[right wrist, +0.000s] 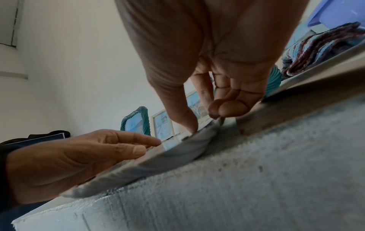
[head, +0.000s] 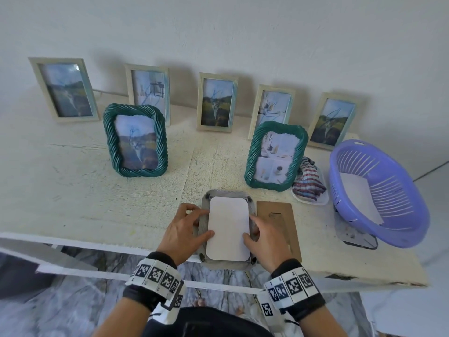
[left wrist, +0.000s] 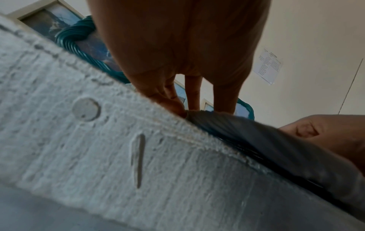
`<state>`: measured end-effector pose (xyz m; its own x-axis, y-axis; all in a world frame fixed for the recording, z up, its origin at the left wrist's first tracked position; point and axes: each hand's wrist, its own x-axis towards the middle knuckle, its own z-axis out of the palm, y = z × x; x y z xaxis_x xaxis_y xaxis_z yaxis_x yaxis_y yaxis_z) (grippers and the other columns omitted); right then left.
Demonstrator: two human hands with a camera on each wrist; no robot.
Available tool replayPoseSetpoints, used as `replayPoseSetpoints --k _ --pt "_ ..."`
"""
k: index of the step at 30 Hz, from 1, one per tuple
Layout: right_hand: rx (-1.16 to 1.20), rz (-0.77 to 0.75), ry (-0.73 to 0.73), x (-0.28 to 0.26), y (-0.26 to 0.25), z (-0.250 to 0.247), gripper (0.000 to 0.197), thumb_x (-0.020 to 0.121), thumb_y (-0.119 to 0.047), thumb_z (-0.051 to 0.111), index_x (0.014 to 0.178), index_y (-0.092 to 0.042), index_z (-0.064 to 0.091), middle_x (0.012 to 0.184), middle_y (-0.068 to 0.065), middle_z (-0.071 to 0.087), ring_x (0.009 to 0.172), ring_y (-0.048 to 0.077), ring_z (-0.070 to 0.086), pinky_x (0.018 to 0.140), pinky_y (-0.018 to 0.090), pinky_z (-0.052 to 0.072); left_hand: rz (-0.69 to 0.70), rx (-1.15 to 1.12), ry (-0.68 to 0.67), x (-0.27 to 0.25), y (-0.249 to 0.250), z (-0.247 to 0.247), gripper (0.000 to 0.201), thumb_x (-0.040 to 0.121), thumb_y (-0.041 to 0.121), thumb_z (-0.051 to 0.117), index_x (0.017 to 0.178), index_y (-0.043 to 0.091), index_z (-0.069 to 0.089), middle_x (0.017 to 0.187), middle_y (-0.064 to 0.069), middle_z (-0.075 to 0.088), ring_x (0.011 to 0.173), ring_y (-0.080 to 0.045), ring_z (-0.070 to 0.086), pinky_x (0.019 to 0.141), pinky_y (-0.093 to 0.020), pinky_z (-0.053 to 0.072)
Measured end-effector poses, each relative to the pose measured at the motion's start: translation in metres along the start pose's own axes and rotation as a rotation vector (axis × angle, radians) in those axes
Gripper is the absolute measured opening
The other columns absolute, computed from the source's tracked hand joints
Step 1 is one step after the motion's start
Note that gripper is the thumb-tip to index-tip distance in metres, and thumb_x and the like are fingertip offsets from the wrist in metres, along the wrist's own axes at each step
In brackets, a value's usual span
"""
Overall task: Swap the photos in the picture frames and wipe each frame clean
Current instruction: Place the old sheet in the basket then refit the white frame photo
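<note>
Face-down frame (head: pixel 228 229) lies at the near table (head: pixel 97 190) edge, its grey back up, a white photo back (head: pixel 228 232) seated in the recess, probably being squared before the backing goes on. Left hand (head: pixel 187 232) and right hand (head: pixel 264 239) press its side edges with thumbs and fingertips, holding nothing. Brown backing board (head: pixel 279 222) waits just right. Far right: 1 striped cloth (head: pixel 308 181), 1 purple basket (head: pixel 379 193).

face-down frame (head: pixel 228 262), white photo back (head: pixel 228 231) showing
</note>
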<state>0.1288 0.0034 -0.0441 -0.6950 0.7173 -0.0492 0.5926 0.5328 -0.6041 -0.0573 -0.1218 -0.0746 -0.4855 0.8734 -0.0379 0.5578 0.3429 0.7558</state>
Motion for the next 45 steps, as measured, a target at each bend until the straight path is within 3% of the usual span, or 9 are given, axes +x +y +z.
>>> replayPoseSetpoints --k 5,10,16,19,23,27,31,38,45 --pt "-0.028 0.052 -0.013 0.001 0.003 0.002 0.043 0.088 -0.019 0.061 0.129 -0.009 0.056 0.086 -0.005 0.048 0.083 0.011 0.042 0.067 0.018 0.026 0.011 -0.02 -0.004 0.001 -0.004 0.001 0.046 0.079 0.035 0.077 0.121 0.026 0.063 0.119 0.009 0.042 0.094 -0.005 0.057 0.082 -0.03 0.053" --pt "-0.016 0.056 -0.004 0.001 0.001 0.002 0.041 0.088 -0.018 0.061 0.128 -0.008 0.057 0.085 -0.003 0.051 0.081 0.012 0.045 0.067 0.019 0.028 0.025 -0.048 0.01 0.001 -0.007 0.001 0.042 0.081 0.036 0.075 0.12 0.028 0.063 0.117 0.01 0.044 0.093 0.005 0.055 0.081 -0.027 0.052" --pt "-0.015 0.043 0.116 -0.003 0.001 -0.008 0.032 0.089 -0.023 0.062 0.12 -0.014 0.061 0.084 0.002 0.059 0.079 0.019 0.054 0.067 0.025 0.042 0.05 -0.054 0.018 0.002 -0.011 0.002 0.039 0.083 0.034 0.073 0.12 0.026 0.063 0.115 0.009 0.047 0.094 0.001 0.056 0.079 -0.028 0.054" --pt "-0.191 0.175 0.149 -0.006 0.009 -0.02 0.041 0.091 -0.032 0.058 0.127 -0.015 0.055 0.112 0.006 0.058 0.099 0.025 0.055 0.075 0.028 0.043 0.062 -0.062 0.019 0.002 -0.013 0.002 0.037 0.084 0.032 0.072 0.12 0.025 0.063 0.113 0.008 0.048 0.094 -0.004 0.058 0.079 -0.029 0.054" --pt "-0.554 0.406 0.063 -0.013 0.02 -0.029 0.057 0.086 -0.056 0.051 0.124 -0.014 0.052 0.125 0.011 0.047 0.109 0.031 0.046 0.079 0.036 0.045 0.082 -0.076 0.027 0.002 -0.014 0.002 0.037 0.084 0.036 0.069 0.118 0.025 0.064 0.108 0.009 0.05 0.093 -0.002 0.057 0.077 -0.025 0.054" --pt "-0.446 0.507 0.045 -0.016 0.025 -0.027 0.056 0.085 -0.054 0.053 0.121 -0.012 0.049 0.121 0.011 0.045 0.111 0.03 0.042 0.079 0.036 0.042 0.087 -0.096 0.031 0.003 -0.014 0.0 0.033 0.086 0.027 0.07 0.118 0.022 0.064 0.101 0.011 0.054 0.091 0.002 0.057 0.072 -0.011 0.049" --pt "-0.259 0.554 0.125 -0.019 0.028 -0.033 0.055 0.079 -0.051 0.063 0.115 -0.01 0.052 0.12 0.012 0.042 0.109 0.032 0.042 0.077 0.037 0.04 0.097 -0.104 0.026 0.003 -0.016 0.0 0.033 0.086 0.025 0.07 0.119 0.02 0.065 0.1 0.012 0.055 0.091 0.002 0.057 0.071 -0.009 0.047" --pt "-0.207 0.387 0.174 -0.018 -0.012 -0.022 0.045 0.075 -0.058 0.063 0.096 -0.02 0.05 0.112 -0.001 0.036 0.105 0.021 0.041 0.071 0.03 0.04 0.123 -0.116 0.03 0.003 -0.016 -0.002 0.033 0.087 0.022 0.07 0.119 0.017 0.064 0.101 0.007 0.057 0.091 0.002 0.057 0.07 -0.008 0.047" --pt "-0.315 0.255 0.109 -0.003 -0.048 0.013 0.053 0.076 -0.064 0.056 0.1 -0.017 0.049 0.11 -0.001 0.037 0.101 0.019 0.04 0.065 0.028 0.045 0.163 -0.113 0.034 0.003 -0.02 -0.001 0.032 0.088 0.025 0.069 0.119 0.019 0.065 0.102 0.008 0.057 0.091 0.002 0.057 0.069 -0.009 0.048"
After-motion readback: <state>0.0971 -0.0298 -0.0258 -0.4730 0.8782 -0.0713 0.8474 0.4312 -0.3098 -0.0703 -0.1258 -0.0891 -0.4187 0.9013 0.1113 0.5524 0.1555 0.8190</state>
